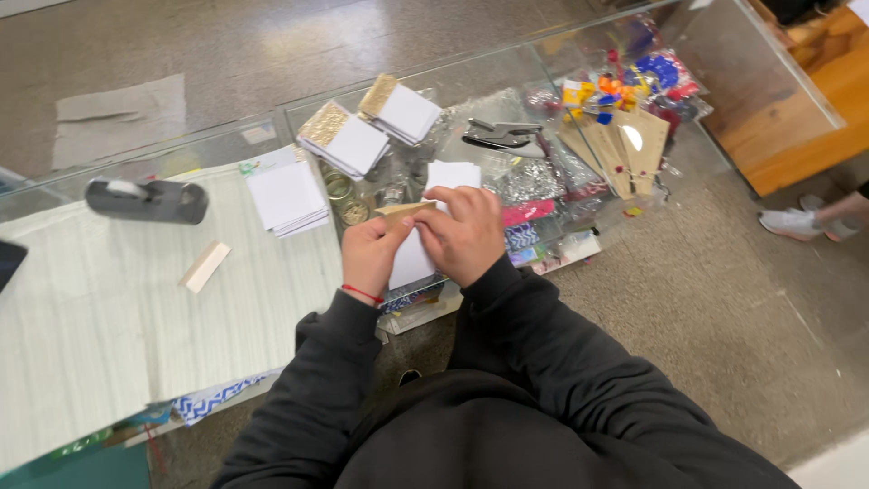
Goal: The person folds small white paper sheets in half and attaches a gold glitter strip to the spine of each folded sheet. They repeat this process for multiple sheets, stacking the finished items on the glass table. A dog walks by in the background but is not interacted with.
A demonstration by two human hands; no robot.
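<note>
My left hand (pixel 369 254) and my right hand (pixel 462 234) meet over a glass counter (pixel 507 72). Together they pinch a small stack of white paper cards (pixel 412 258) and a tan cardboard strip (pixel 405 209) that lies across the cards' top edge. The fingers of both hands are closed on these pieces. A red string circles my left wrist. Just beyond my hands, more white cards (pixel 453 174) show above my right fingers.
On the counter lie three stacks of white cards (pixel 288 196), two with gold glitter tops (pixel 344 138), a black tape dispenser (pixel 148 199), a tan strip (pixel 205 266), a hole punch (pixel 503 135) and a pale mat (pixel 109 308). Another person's shoe (pixel 795 223) is at the right.
</note>
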